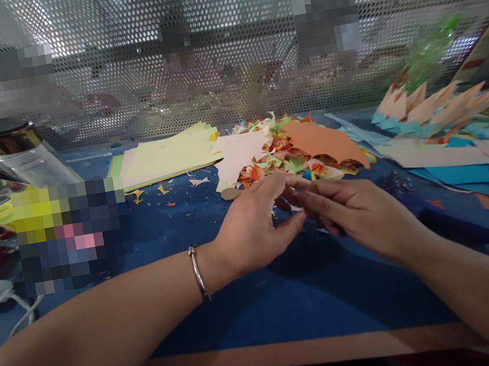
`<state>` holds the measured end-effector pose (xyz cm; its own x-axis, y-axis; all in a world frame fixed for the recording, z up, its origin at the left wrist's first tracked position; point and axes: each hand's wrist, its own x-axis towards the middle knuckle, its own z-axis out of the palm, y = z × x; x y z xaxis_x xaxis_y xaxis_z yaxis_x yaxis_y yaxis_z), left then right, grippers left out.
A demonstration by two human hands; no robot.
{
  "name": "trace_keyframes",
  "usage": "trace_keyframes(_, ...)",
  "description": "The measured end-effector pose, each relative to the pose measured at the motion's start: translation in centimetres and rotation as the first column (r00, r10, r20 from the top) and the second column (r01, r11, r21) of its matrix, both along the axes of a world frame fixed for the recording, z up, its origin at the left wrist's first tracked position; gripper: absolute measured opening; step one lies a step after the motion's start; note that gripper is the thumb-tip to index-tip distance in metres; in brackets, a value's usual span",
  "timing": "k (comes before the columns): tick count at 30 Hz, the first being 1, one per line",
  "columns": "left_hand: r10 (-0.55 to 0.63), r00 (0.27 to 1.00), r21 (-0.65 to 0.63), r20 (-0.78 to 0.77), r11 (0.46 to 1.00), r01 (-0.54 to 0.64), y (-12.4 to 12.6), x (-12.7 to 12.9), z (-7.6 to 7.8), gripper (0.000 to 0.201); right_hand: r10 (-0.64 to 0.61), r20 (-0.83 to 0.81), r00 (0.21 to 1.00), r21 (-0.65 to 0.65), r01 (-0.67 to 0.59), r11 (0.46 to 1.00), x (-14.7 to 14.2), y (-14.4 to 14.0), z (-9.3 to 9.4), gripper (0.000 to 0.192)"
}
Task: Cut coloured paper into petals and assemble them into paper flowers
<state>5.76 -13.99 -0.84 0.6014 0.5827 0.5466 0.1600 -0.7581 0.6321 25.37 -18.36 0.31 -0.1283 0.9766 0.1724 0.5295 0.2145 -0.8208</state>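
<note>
your left hand (251,225) and right hand (353,215) meet fingertip to fingertip, pinching a small paper scrap (294,207) over the blue counter (292,300). keep the pinch light and work it low, clear of the cut-paper heap (290,150) at twelve o'clock.

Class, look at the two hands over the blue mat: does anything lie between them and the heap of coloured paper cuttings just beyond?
Nothing visible does. The left hand and right hand meet fingertip to fingertip, pinching something small I cannot identify. The heap of cuttings lies directly behind them on the blue mat, with only tiny scraps scattered between.
</note>
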Motion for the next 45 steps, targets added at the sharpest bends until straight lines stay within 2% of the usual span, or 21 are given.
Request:
trace_keyframes(4,-0.002,1.0,-0.003,0.012,1.0,0.002,-0.2,0.0,0.0,0.042,0.023,0.064,0.998,0.013,-0.024,1.0,0.0,-0.2,0.2,0.064)
trace_keyframes(7,0.007,0.999,-0.045,0.048,0.999,-0.005,0.0,-0.1,0.2,0.041,-0.005,0.06,0.998,0.013,0.004,1.0,0.0,-0.2,0.2,0.062)
trace_keyframes(12,0.184,0.971,-0.201,0.151,0.968,-0.152,1.5,-0.3,0.0,0.02,-0.168,0.05,0.985,0.05,0.165,0.985,0.7,-0.1,-0.3,0.058)
trace_keyframes(15,0.277,0.954,-0.278,0.113,0.931,-0.237,3.0,-0.5,-0.4,0.017,-0.255,0.048,0.966,0.092,0.25,0.964,1.0,0.0,-0.4,0.051)
trace_keyframes(17,0.324,0.945,-0.264,0.051,0.917,-0.3,3.9,-0.8,-0.7,0.018,-0.275,0.076,0.958,0.141,0.263,0.954,1.2,0.1,-0.2,0.045)
trace_keyframes(20,0.344,0.938,-0.17,-0.036,0.923,-0.345,5.2,-1.3,-1.2,0.022,-0.304,0.122,0.945,0.201,0.277,0.94,1.5,0.5,0.1,0.036)
trace_keyframes(23,0.325,0.936,-0.079,-0.133,0.938,-0.337,6.1,-1.8,-1.7,0.024,-0.373,0.14,0.917,0.232,0.336,0.913,2.1,0.9,0.0,0.035)
trace_keyframes(25,0.36,0.901,-0.005,-0.24,0.928,-0.372,6.3,-1.9,-1.9,0.026,-0.405,0.159,0.9,0.234,0.364,0.901,2.6,1.2,-0.3,0.038)
trace_keyframes(29,0.425,0.811,0.114,-0.402,0.902,-0.416,5.8,-1.8,-1.7,0.034,-0.32,0.29,0.902,0.174,0.28,0.944,2.8,1.3,-0.9,0.039)
trace_keyframes(33,0.386,0.801,0.046,-0.458,0.91,-0.412,5.4,-1.6,-1.1,0.035,-0.255,0.381,0.889,0.154,0.212,0.965,2.7,1.3,-1.0,0.037)
trace_keyframes(38,0.4,0.82,0.063,-0.409,0.909,-0.412,5.5,-1.6,-1.2,0.028,-0.275,0.433,0.858,0.144,0.236,0.961,3.2,1.4,-0.9,0.034)
trace_keyframes(41,0.432,0.816,0.08,-0.384,0.896,-0.437,5.6,-1.7,-1.5,0.028,-0.241,0.489,0.839,0.128,0.204,0.971,3.6,1.6,-1.3,0.03)
trace_keyframes(45,0.415,0.859,-0.017,-0.299,0.898,-0.439,6.0,-1.9,-1.6,0.03,-0.157,0.556,0.816,0.107,0.118,0.987,4.1,1.9,-2.1,0.029)
